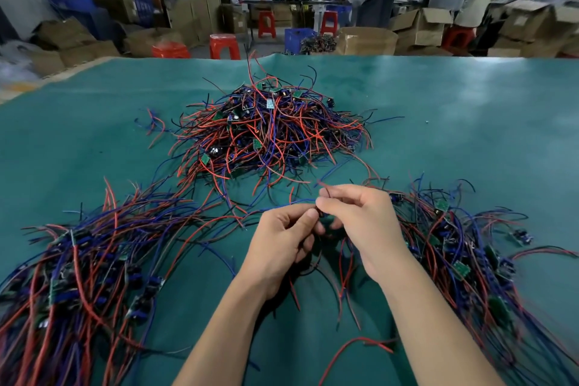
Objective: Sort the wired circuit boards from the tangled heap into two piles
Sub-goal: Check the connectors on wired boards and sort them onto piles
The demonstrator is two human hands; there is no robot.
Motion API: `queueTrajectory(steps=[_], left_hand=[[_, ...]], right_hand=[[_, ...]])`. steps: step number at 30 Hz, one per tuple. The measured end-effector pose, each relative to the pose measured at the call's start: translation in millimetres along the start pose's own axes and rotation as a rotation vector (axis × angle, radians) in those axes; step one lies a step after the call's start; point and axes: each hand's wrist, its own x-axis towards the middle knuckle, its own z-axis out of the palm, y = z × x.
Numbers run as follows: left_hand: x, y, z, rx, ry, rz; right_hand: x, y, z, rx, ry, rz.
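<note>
A tangled heap (269, 131) of small green circuit boards with red, blue and black wires lies mid-table. One sorted pile (78, 266) spreads at the near left, another pile (463, 257) at the near right. Between them my left hand (282, 244) and my right hand (360, 222) meet above the mat, both pinching one wired board (322, 216) that is mostly hidden by the fingers. Its red and black wires hang below the hands, and a red wire end sticks up past my right fingertips.
A green mat (454, 122) covers the table. A loose red wire (354, 346) lies near my right forearm. A stray board (521, 236) sits right of the right pile. Behind the far edge stand red stools (224, 46), cardboard boxes, a blue crate and people.
</note>
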Motion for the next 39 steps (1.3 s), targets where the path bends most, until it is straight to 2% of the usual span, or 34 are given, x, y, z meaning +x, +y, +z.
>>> queueTrajectory(steps=[4, 11, 17, 22, 25, 28, 34, 39], left_hand=[[-0.4, 0.2, 1.1, -0.011, 0.018, 0.011], [1.9, -1.1, 0.9, -0.035, 0.068, -0.013], [2.5, 0.6, 1.4, -0.084, 0.084, -0.034], [1.8, 2.3, 2.6, -0.108, 0.082, -0.048], [1.4, 3.2, 1.4, -0.137, 0.077, -0.044], [1.6, 2.5, 0.7, -0.133, 0.074, -0.031], [2.0, 0.9, 0.3, -0.084, 0.043, -0.021], [-0.7, 2.2, 1.1, -0.017, -0.006, -0.021]], right_hand=[[0.1, -2.3, -5.1, 0.000, -0.106, 0.068], [5.1, -1.4, -14.8, 0.225, -0.140, 0.091], [5.4, 3.3, -6.7, -0.028, -0.128, -0.007], [2.2, -3.2, -7.4, 0.246, -0.209, 0.139], [1.2, -2.5, -7.1, 0.299, -0.228, 0.150], [2.1, 0.5, -6.9, 0.182, -0.116, 0.039], [14.3, 4.4, -20.6, -0.023, 0.329, -0.183], [17.7, 2.3, -31.7, -0.053, 0.494, -0.309]])
